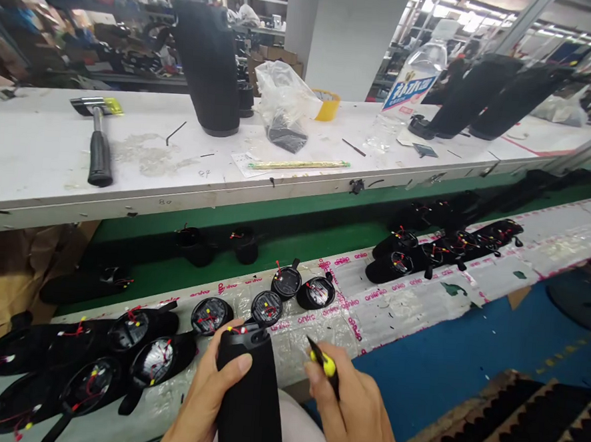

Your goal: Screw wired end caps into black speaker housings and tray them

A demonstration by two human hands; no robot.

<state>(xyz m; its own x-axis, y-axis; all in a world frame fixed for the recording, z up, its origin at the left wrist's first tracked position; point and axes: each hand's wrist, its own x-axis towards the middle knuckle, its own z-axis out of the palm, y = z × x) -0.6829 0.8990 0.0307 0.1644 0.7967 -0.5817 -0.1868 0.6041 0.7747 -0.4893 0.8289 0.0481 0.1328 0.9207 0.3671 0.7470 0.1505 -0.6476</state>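
Observation:
My left hand (209,396) is wrapped round a black cloth-covered cylinder (249,395) that stands upright in front of me, thumb pressed on its side near the top. Red and yellow wires show at the cylinder's open top. My right hand (354,411) is closed on a small black and yellow tool (323,361), its tip pointing up and left toward the cylinder's top. Just beyond lie several round black end caps with red wires (267,307) on a taped plastic sheet.
More black cylinders with wired ends lie at left (91,362) and right (424,252) along the green belt (294,234). On the white bench behind sit a hammer (99,139), a tall black cylinder (210,62), a plastic bag (285,104), a water bottle (414,81).

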